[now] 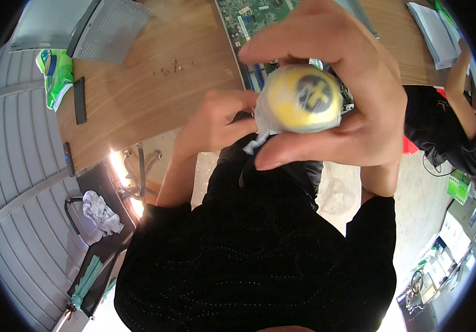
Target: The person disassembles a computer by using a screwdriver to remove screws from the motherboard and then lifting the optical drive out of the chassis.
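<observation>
At one o'clock, a round yellow lump (289, 104) is wrapped in cloudy, crinkly plastic (266, 110), with a dark spot (314, 94). The right hand (365, 83) grasps it in a wide curve. The left hand (214, 119), fingers half bent, is at its nine o'clock edge; I cannot tell if it grips.

between the right fingers (282, 41) sits a package (289, 102), a circuit board (254, 23) behind it
</observation>
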Demonstrator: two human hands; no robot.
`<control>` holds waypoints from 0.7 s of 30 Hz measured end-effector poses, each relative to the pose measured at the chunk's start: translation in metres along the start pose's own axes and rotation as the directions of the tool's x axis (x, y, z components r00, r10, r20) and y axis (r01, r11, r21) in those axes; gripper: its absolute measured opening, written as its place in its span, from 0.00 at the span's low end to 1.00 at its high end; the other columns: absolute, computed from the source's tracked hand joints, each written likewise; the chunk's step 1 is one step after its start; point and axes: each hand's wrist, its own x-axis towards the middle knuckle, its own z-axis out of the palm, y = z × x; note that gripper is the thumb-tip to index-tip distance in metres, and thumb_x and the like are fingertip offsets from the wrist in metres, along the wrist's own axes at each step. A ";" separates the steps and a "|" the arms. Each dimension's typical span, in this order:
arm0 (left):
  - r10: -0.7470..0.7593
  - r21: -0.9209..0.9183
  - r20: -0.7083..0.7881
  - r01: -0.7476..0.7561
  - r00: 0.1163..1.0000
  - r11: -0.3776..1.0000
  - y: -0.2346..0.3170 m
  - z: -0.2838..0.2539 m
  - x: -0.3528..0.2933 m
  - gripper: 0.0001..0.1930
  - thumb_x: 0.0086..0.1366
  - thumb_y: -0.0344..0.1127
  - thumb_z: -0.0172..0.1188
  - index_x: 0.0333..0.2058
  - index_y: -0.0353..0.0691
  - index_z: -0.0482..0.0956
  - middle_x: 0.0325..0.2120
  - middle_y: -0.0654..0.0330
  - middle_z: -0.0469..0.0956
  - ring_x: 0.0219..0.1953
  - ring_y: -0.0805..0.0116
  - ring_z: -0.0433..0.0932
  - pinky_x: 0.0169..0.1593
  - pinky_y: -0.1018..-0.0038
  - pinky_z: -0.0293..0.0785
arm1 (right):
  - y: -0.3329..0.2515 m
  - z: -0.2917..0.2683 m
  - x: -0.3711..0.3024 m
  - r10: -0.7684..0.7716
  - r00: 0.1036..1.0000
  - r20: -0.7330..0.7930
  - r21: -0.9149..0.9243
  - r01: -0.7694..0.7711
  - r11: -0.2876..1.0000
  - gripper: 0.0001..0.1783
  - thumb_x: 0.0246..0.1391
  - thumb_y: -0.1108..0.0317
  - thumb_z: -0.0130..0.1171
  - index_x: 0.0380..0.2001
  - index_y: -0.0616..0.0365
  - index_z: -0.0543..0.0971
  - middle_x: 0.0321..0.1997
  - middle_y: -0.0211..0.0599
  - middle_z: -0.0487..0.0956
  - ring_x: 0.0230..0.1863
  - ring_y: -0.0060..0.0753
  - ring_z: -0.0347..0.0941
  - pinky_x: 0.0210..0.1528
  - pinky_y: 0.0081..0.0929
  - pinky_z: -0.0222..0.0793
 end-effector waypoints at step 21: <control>-0.088 0.050 0.336 0.076 0.938 0.996 -0.037 -0.026 -0.020 0.23 0.54 0.33 0.73 0.49 0.37 0.81 0.51 0.53 0.81 0.52 0.62 0.81 0.54 0.65 0.77 | 0.026 0.019 0.004 -0.077 0.996 0.033 0.400 0.057 0.915 0.33 0.50 0.63 0.73 0.54 0.73 0.74 0.53 0.60 0.80 0.49 0.44 0.81 0.47 0.37 0.76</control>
